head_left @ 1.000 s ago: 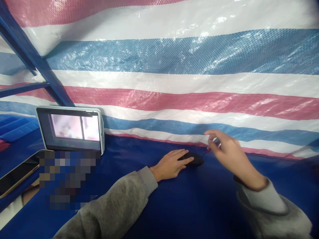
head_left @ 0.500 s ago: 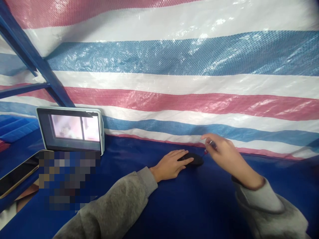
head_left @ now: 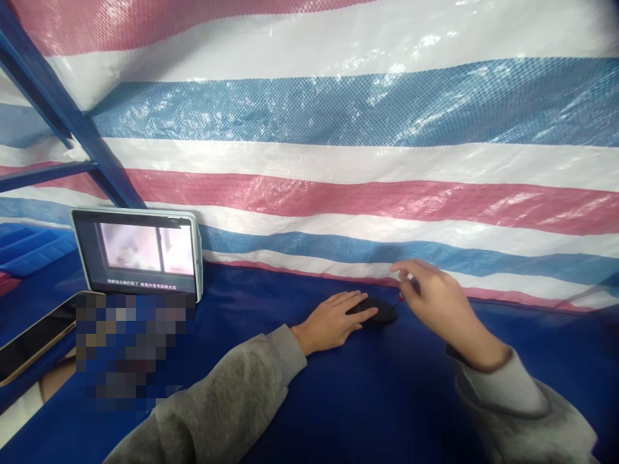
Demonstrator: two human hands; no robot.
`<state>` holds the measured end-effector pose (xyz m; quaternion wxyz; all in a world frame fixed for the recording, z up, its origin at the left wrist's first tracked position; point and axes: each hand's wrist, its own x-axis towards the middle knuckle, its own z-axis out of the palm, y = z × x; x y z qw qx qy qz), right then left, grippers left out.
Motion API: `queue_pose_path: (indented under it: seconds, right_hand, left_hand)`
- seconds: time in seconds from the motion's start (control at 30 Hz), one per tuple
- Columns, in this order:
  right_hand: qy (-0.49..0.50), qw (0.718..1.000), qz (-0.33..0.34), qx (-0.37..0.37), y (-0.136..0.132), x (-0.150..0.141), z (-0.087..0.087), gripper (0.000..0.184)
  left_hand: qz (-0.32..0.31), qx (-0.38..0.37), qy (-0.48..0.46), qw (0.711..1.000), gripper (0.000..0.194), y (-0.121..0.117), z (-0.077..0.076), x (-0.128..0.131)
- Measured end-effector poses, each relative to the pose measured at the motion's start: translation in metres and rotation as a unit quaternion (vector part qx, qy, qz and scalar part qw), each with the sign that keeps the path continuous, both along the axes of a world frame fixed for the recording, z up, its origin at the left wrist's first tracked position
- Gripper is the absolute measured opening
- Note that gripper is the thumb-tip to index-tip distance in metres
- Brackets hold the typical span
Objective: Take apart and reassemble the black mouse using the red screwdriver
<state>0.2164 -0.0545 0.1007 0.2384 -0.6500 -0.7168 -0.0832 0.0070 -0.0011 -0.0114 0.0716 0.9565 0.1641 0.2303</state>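
Observation:
On the dark blue table surface lies a black computer mouse (head_left: 380,310). My left hand (head_left: 333,320) rests over its left end, with the fingers stretched across and along it, holding it down. To the right, my right hand (head_left: 432,293) is raised and closed in a pinch around a small screwdriver (head_left: 400,298). Only its red collar and a bit of thin shaft show, angled down toward the right end of the mouse; most of the handle is hidden by my fingers. Whether the tip touches the mouse, I cannot tell.
A tablet (head_left: 145,251) stands propped at the left, playing a video. Before it lie a phone (head_left: 43,335) and a pixelated patch. Behind hangs a striped tarp (head_left: 338,161). A blue metal frame (head_left: 72,116) and blue tray (head_left: 39,248) are far left, with part of another person below.
My right hand with the screwdriver has shifted slightly left and down, then stayed nearly in place. My left hand and the mouse barely move. Subtitles have appeared on the tablet.

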Motion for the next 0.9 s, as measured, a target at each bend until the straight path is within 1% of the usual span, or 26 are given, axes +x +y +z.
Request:
queue_pose_path:
  seconds: [0.07,0.17,0.27,0.37,0.5,0.53,0.67,0.77,0.9]
  right_hand:
    - [0.0,1.0,0.008,-0.009,0.0,-0.001,0.0,0.028]
    - [0.01,1.0,0.007,-0.01,0.0,0.001,0.0,0.024]
    - [0.013,1.0,-0.003,-0.006,0.001,0.004,0.0,0.026]
    - [0.0,1.0,0.004,-0.016,0.0,0.004,0.0,0.029]
    - [0.002,1.0,-0.03,-0.007,0.0,0.003,0.0,0.029]
    - [0.006,1.0,-0.03,-0.005,0.0,0.003,0.0,0.029]
    - [0.005,1.0,0.008,-0.022,0.0,0.007,0.001,0.029]
    - [0.016,0.999,0.011,-0.029,0.001,0.013,0.001,0.025]
    - [0.015,0.999,0.021,-0.033,0.002,0.013,0.001,0.027]
  left_hand:
    - [0.0,0.003,0.001,1.0,0.047,0.0,0.0,0.001]
    - [-0.002,0.003,0.004,1.0,0.047,0.0,-0.001,0.001]
    - [-0.001,0.003,0.006,1.0,0.047,0.001,-0.002,0.001]
    - [-0.003,0.0,0.003,1.0,0.047,0.001,-0.002,0.001]
    - [-0.004,-0.003,-0.002,1.0,0.047,0.001,-0.001,0.0]
    - [-0.004,-0.003,-0.001,1.0,0.047,0.001,-0.001,0.0]
    - [-0.004,-0.005,-0.002,1.0,0.048,0.0,0.0,0.001]
    - [-0.003,-0.005,-0.002,1.0,0.048,0.0,0.0,0.001]
    - [-0.002,-0.006,-0.003,1.0,0.048,0.0,-0.001,0.0]
